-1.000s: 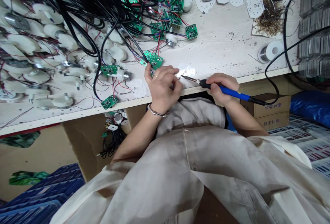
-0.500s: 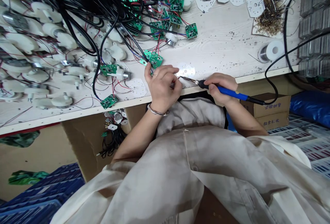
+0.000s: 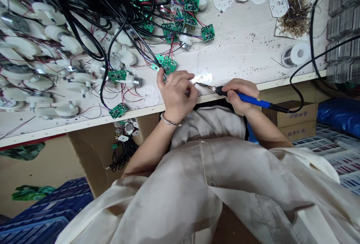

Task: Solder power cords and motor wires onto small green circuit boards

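Note:
My right hand (image 3: 242, 96) grips a blue soldering iron (image 3: 251, 99) like a pen, its metal tip pointing left. That tip meets the near-left part of a shiny white octagonal circuit board (image 3: 205, 76) lying by the table's front edge. My left hand (image 3: 180, 94) is closed in a pinch, and a thin red wire (image 3: 194, 83) shows at its fingertips beside the iron's tip. Just beyond the left hand lies a green circuit board (image 3: 168, 64) with black cable and red wires. Another white board (image 3: 150, 95) lies left of that hand, partly under wires.
Black cables (image 3: 92, 0) and white geared motors (image 3: 24, 47) crowd the left. At the right stand a solder spool (image 3: 300, 54), a dirty residue pile (image 3: 295, 19) and stacked boards (image 3: 341, 30). The iron's cord (image 3: 300, 101) loops off the table's right edge.
Almost nothing differs. Both hands and the soldering iron keep their places, with the iron's tip still at the board; the view has shifted very slightly.

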A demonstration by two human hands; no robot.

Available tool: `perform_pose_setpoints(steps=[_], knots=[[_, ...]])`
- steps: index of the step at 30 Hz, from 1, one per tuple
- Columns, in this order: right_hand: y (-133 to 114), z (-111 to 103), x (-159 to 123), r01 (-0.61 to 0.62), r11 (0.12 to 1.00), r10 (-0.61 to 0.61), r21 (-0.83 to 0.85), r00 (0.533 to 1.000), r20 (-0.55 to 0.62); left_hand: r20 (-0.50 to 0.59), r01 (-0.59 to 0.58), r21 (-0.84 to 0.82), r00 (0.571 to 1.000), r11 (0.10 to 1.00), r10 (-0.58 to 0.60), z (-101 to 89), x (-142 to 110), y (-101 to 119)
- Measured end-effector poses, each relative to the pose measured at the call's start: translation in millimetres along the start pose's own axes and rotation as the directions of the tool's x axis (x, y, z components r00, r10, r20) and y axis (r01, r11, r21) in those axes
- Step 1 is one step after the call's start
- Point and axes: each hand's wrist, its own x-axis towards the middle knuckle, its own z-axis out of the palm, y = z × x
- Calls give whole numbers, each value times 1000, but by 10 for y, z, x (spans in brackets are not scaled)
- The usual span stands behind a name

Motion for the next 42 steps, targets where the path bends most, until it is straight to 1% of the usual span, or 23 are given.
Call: perform_pose_setpoints(steps=[2,7,10,13,16,21,23,25,27,29,30,31,33,34,35,37,39,42], knots=[[3,0,0,-11,1000,11,-6,1000,-17,3,0,-5,1000,1000,0,0,0,0],[-11,6,-4,-43,999,43,-21,999,25,17,10,-5,1000,1000,-10,-3,1,12],[-11,8,-12,-57,998,57,-7,998,15,37,23,2,999,1000,-23,-10,6,18],[17,6,-29,-118,993,117,-13,993,-7,53,36,-20,998,999,-35,-10,9,19],[65,19,-68,-194,981,194,11,979,-69,32,25,-39,999,999,-23,1,5,14],[62,37,-153,-231,971,239,60,946,-218,-22,-35,-9,999,999,34,9,-6,-22],[33,-4,-153,-223,973,228,53,923,-311,-34,-60,-22,998,998,59,-1,-3,-37],[40,-85,-120,-220,976,199,1,881,-430,-50,-85,-34,995,996,83,-12,5,-50],[115,-205,-69,-245,966,159,-81,811,-563,-54,-102,-29,994,994,100,-22,15,-59],[253,-348,-27,-284,942,87,-180,724,-684,-46,-112,-15,993,994,112,-29,22,-60],[336,-421,-17,-299,924,42,-237,697,-716,-46,-118,-11,992,993,118,-32,22,-58],[420,-488,-18,-305,905,-10,-296,680,-733,-49,-123,-9,991,992,122,-33,21,-56],[571,-599,-47,-289,869,-94,-401,699,-709,-58,-126,-15,990,992,125,-34,17,-55],[629,-637,-67,-279,859,-116,-430,712,-693,-59,-124,-24,991,992,123,-33,15,-57],[670,-663,-87,-274,857,-116,-437,723,-681,-56,-121,-34,991,992,119,-34,13,-59],[703,-679,-104,-294,877,-58,-381,722,-689,-37,-114,-51,993,992,112,-38,11,-67],[682,-653,-79,-333,902,38,-274,693,-720,-21,-107,-63,994,992,106,-48,11,-74],[617,-583,11,-388,907,125,-165,620,-775,-5,-95,-77,995,992,95,-65,7,-82]])
